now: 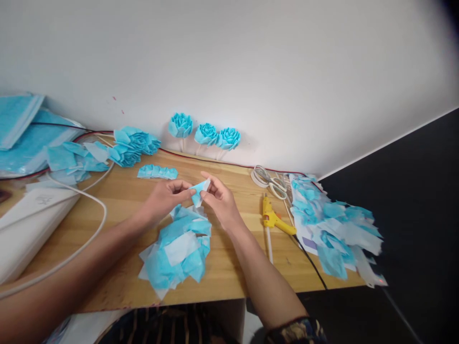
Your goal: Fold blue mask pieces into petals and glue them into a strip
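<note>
My left hand (168, 195) and my right hand (220, 199) meet above the middle of the wooden table (233, 267). Between their fingertips they pinch a small folded piece of blue and white tissue (199, 189). Just below the hands lies a loose pile of blue and white tissue squares (181, 253). A row of folded blue petals (157, 172) lies on the table beyond my left hand.
Three finished blue paper flowers (205, 133) lean on the wall, more lie at left (134, 144). A yellow glue gun (272, 219) with black cord, scissors (269, 177), a tape roll and a heap of scraps (332, 224) sit right. A white box (28, 224) and cable lie left.
</note>
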Motion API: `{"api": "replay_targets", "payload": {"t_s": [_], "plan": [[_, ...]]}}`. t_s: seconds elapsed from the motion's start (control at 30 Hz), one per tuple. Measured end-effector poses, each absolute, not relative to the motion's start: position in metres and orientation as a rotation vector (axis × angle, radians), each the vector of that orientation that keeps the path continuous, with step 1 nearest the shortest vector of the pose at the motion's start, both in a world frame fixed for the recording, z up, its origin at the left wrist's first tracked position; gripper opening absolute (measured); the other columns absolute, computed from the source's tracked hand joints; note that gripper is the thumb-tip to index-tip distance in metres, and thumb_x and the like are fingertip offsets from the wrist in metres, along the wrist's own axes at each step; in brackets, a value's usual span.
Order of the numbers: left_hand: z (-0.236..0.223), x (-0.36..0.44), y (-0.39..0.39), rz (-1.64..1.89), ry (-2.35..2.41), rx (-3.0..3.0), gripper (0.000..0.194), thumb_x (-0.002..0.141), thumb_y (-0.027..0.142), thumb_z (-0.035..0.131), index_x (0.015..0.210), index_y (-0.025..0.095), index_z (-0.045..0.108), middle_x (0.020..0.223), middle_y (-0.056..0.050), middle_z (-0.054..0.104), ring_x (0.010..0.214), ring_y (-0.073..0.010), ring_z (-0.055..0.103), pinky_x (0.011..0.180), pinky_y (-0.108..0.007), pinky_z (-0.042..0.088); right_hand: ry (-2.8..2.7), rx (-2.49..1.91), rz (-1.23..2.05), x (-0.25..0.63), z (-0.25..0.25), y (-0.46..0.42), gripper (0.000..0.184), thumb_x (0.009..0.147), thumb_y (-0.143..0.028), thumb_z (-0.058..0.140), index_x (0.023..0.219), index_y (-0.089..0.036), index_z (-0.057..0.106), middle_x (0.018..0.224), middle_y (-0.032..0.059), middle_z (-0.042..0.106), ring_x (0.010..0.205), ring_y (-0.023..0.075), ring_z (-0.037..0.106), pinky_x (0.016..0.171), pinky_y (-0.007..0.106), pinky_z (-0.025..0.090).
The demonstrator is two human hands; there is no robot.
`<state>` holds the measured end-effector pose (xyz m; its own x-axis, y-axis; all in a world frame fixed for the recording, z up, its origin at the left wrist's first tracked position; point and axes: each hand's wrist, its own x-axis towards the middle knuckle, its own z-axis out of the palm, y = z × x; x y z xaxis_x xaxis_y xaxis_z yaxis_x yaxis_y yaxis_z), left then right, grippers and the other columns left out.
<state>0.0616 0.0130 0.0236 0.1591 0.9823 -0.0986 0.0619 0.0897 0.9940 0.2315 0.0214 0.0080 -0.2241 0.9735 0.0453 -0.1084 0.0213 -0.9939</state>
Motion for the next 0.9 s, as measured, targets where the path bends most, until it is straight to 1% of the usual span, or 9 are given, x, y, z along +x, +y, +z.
{"api": "replay_targets", "payload": {"t_s": [0.13, 0.17, 0.33, 0.43, 0.5, 0.6, 0.7, 0.8, 0.9], "plan": [[0.023, 0.061, 0.014, 1.019, 1.172, 1.242, 0.026, 0.072, 0.042, 0.069, 0.069, 0.016, 0.066, 0.062, 0.001, 0.061, 0.056, -0.0112, 0.047, 0.053, -0.023, 0.035, -1.319, -0.959, 1.399, 0.234, 0.012, 0.021, 0.048, 0.078, -0.025, 0.063, 0.126, -0.025, 0.062, 0.085, -0.0023, 0.062, 0.081, 0.0127, 0.055, 0.078, 0.025, 0.045], [0.022, 0.061, 0.014, 1.023, 1.167, 1.243, 0.026, 0.073, 0.042, 0.069, 0.069, 0.016, 0.066, 0.061, 0.002, 0.061, 0.056, -0.011, 0.046, 0.053, -0.023, 0.035, -1.32, -0.954, 1.412, 0.233, 0.012, 0.021, 0.048, 0.078, -0.026, 0.064, 0.126, -0.025, 0.061, 0.087, -0.0019, 0.063, 0.082, 0.0129, 0.056, 0.078, 0.026, 0.046], [0.019, 0.062, 0.014, 1.043, 1.141, 1.259, 0.024, 0.072, 0.04, 0.071, 0.067, 0.017, 0.066, 0.062, 0.003, 0.058, 0.057, -0.011, 0.046, 0.054, -0.023, 0.035, -1.35, -0.979, 1.398, 0.231, 0.007, 0.021, 0.054, 0.075, -0.024, 0.068, 0.128, -0.024, 0.06, 0.081, -0.0032, 0.06, 0.074, 0.0117, 0.053, 0.068, 0.023, 0.045], [0.019, 0.061, 0.015, 1.054, 1.136, 1.269, 0.027, 0.076, 0.042, 0.068, 0.064, 0.018, 0.064, 0.059, 0.003, 0.053, 0.056, -0.0117, 0.045, 0.055, -0.024, 0.035, -1.346, -1.0, 1.334, 0.231, 0.005, 0.023, 0.052, 0.075, -0.022, 0.066, 0.127, -0.024, 0.061, 0.075, -0.0047, 0.055, 0.068, 0.0106, 0.05, 0.065, 0.022, 0.044], [0.018, 0.058, 0.016, 1.083, 1.124, 1.29, 0.033, 0.081, 0.043, 0.065, 0.059, 0.019, 0.061, 0.059, 0.003, 0.049, 0.058, -0.0122, 0.045, 0.056, -0.023, 0.035, -1.318, -1.003, 1.312, 0.232, 0.005, 0.024, 0.052, 0.075, -0.022, 0.066, 0.127, -0.024, 0.062, 0.075, -0.0046, 0.055, 0.069, 0.0105, 0.049, 0.065, 0.022, 0.043], [0.016, 0.054, 0.017, 1.119, 1.098, 1.322, 0.037, 0.086, 0.043, 0.061, 0.058, 0.019, 0.059, 0.062, 0.003, 0.049, 0.062, -0.0125, 0.047, 0.058, -0.023, 0.035, -1.281, -0.989, 1.312, 0.234, 0.005, 0.025, 0.055, 0.075, -0.023, 0.066, 0.129, -0.025, 0.06, 0.079, -0.0038, 0.056, 0.073, 0.0109, 0.05, 0.069, 0.023, 0.044], [0.017, 0.056, 0.017, 1.102, 1.095, 1.305, 0.03, 0.083, 0.042, 0.063, 0.065, 0.019, 0.064, 0.062, 0.003, 0.049, 0.061, -0.0123, 0.046, 0.056, -0.023, 0.035, -1.291, -0.993, 1.315, 0.234, 0.006, 0.025, 0.058, 0.075, -0.023, 0.066, 0.132, -0.025, 0.058, 0.077, -0.0044, 0.054, 0.071, 0.011, 0.049, 0.068, 0.023, 0.044], [0.022, 0.06, 0.014, 1.062, 1.149, 1.231, 0.02, 0.075, 0.039, 0.068, 0.076, 0.019, 0.07, 0.059, 0.004, 0.05, 0.056, -0.0114, 0.043, 0.053, -0.023, 0.034, -1.307, -0.99, 1.323, 0.232, 0.006, 0.024, 0.06, 0.075, -0.023, 0.066, 0.134, -0.025, 0.056, 0.075, -0.0046, 0.052, 0.07, 0.0113, 0.048, 0.066, 0.023, 0.043], [0.026, 0.064, 0.013, 1.055, 1.187, 1.203, 0.019, 0.07, 0.038, 0.07, 0.074, 0.019, 0.07, 0.056, 0.005, 0.051, 0.053, -0.0107, 0.041, 0.052, -0.023, 0.034, -1.314, -0.984, 1.338, 0.231, 0.005, 0.024, 0.062, 0.074, -0.023, 0.065, 0.135, -0.024, 0.055, 0.075, -0.0046, 0.052, 0.07, 0.0114, 0.048, 0.066, 0.024, 0.043]]}}
